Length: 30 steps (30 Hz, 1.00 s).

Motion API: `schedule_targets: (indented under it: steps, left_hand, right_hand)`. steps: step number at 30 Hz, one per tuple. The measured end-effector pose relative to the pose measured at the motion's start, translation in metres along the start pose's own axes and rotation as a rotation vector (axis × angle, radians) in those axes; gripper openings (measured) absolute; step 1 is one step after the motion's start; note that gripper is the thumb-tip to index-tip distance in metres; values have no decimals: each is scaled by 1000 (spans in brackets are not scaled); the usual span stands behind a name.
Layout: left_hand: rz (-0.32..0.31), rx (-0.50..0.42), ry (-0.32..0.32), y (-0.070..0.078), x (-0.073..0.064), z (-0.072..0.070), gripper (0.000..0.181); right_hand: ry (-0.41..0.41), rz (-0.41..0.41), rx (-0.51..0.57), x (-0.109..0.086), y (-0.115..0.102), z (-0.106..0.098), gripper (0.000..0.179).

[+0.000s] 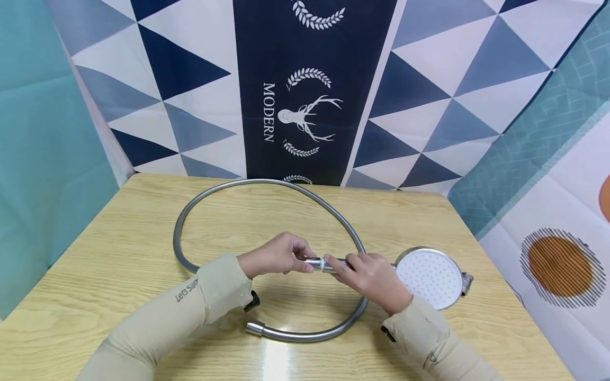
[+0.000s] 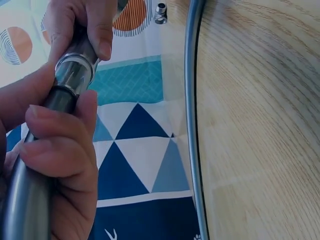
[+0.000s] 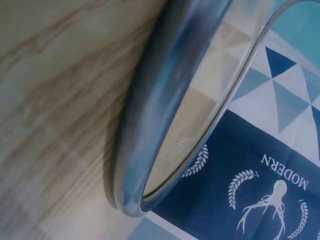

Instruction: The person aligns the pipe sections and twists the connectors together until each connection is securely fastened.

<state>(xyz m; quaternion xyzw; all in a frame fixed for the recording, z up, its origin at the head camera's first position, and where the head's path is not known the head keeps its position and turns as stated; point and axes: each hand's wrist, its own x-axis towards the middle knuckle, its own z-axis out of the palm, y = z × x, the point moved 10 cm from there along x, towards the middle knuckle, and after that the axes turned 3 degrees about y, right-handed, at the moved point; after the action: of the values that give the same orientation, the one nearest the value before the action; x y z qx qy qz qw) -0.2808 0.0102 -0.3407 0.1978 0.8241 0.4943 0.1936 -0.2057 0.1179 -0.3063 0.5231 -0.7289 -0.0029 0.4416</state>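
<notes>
Pinched the silver tubular metal hose connector in left grip, clasped the cylindrical chrome shower handle in right grip just beside, seemingly mid-joining, probably needing twisting next.

A wood-grain table catches a bright reflection before a navy, blue and white triangle-patterned backdrop, with teal cloth at left.

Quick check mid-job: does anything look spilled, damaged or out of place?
Only the backdrop behind the table looks odd: its MODERN lettering and deer head lie sideways. I see no spill, nor damage on the visible parts of the hose or shower head.
</notes>
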Motion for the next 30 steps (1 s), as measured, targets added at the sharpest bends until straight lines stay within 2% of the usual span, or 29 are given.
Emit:
schedule_targets:
  steps: [4,8,13,17,20,22,26,30]
  left_hand:
    - [43,-10,8,2,-2,-2,11]
    - [35,-26,-14,-1,-2,-2,13]
    - [31,21,-14,1,2,-1,16]
    - [-35,7,-29,-4,3,1,30]
    - [-85,-12,-47,-8,2,2,25]
    - [-93,-13,-53,-8,2,2,17]
    - [-87,-25,-59,-7,2,2,10]
    - [-66,-43,-96,-5,0,4,12]
  right_hand:
    - [4,6,9,1,0,2,32]
    - [2,3,4,1,0,3,32]
    - [0,4,0,0,1,0,32]
    - [-3,3,2,-1,1,0,32]
    - [-8,0,-1,-1,1,1,33]
    - [-12,1,-3,0,1,2,33]
    - [-9,7,-7,1,2,1,32]
    - [-7,13,-8,2,1,1,32]
